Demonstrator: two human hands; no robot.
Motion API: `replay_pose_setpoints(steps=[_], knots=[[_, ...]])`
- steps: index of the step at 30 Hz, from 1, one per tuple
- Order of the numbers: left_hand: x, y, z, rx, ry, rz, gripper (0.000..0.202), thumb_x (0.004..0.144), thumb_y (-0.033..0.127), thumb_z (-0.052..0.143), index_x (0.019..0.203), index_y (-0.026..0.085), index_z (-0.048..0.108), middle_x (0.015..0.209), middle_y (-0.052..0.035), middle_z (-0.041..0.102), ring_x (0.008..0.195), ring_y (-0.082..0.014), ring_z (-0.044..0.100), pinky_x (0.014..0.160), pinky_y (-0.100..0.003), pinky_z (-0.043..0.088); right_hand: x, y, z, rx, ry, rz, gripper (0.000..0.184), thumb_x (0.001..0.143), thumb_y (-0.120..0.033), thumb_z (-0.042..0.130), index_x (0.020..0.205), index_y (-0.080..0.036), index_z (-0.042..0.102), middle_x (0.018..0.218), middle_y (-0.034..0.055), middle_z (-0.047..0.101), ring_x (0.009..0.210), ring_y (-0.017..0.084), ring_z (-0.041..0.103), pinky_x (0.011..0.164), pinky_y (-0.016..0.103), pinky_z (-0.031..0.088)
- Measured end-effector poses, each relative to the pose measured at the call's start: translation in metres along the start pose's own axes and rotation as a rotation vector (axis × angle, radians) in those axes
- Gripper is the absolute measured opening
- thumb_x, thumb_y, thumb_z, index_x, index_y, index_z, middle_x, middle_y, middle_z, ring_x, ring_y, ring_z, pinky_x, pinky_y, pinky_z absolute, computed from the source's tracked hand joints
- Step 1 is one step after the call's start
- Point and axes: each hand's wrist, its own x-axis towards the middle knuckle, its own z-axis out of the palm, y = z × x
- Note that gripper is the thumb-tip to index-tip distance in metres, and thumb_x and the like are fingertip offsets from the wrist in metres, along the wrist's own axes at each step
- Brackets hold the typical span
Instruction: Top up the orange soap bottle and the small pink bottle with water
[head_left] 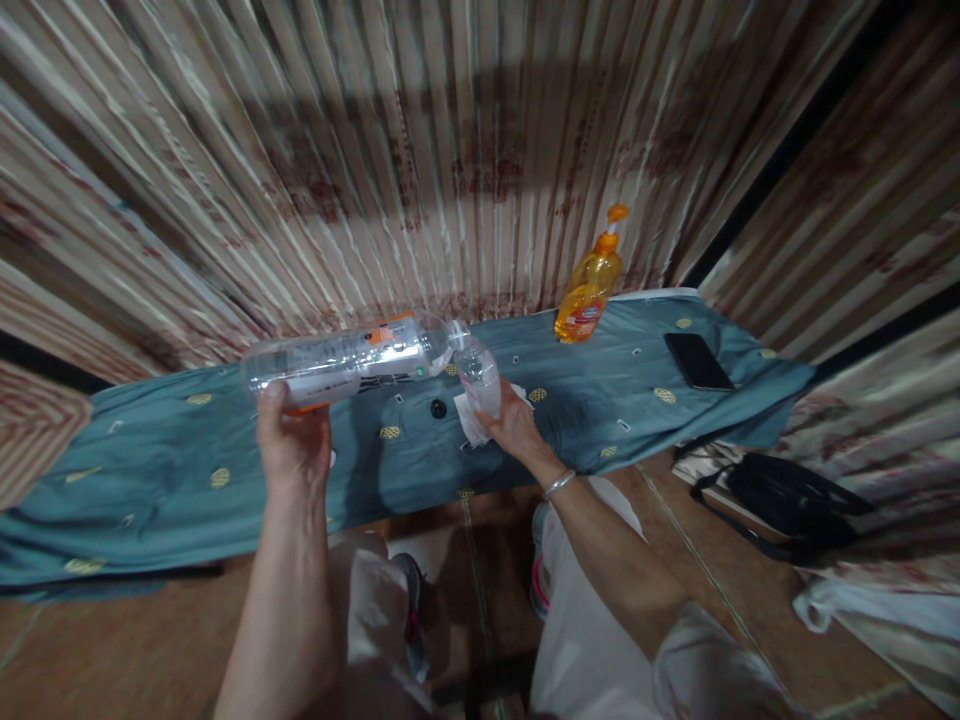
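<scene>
My left hand point(294, 445) grips the base end of a large clear plastic bottle point(349, 360) with a printed label. The bottle lies almost level above the cloth, its neck pointing right. My right hand point(516, 425) is closed around a smaller clear plastic bottle point(477, 372), tilted so its top meets the large bottle's mouth. Whether the two mouths touch or just overlap, I cannot tell. Any liquid inside them is hard to make out. Under the right hand lies a white piece of paper point(470, 425). A black round cap point(439, 408) rests on the cloth between the hands.
A pump bottle of orange liquid point(587, 295) stands at the back right of the teal cloth point(570, 430). Farther right lies a dark phone point(697, 361). Pleated curtains point(450, 150) hang behind. A black bag point(795, 490) is low at the right.
</scene>
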Motion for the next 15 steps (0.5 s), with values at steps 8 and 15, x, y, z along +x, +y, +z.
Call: replay_pose_setpoints(steps=[8,15], knots=[[-0.0020,-0.0019,0.0048,-0.043,0.048,0.003,0.039,0.055,0.038,0.087,0.080,0.023,0.060,0.093,-0.0017,0.078,0.118,-0.0251,0.069,0.088,-0.029,0.061,-0.0004,-0.0042,-0.0032,-0.006,-0.017,0.017,0.068,0.085,-0.027,0.076,0.146,-0.008,0.051,0.133,0.0236,0.073,0.125,0.035,0.071,0.108,0.047,0.057],[0.0006,-0.0039,0.0015,-0.013,0.019,0.023,0.042,0.057,0.041,0.087,0.080,0.022,0.059,0.098,-0.0063,0.078,0.128,-0.0283,0.065,0.098,-0.033,0.059,-0.0006,-0.0054,-0.0033,0.010,-0.014,0.026,0.066,0.084,-0.027,0.075,0.144,-0.010,0.053,0.131,0.0214,0.074,0.121,0.034,0.072,0.106,0.047,0.059]])
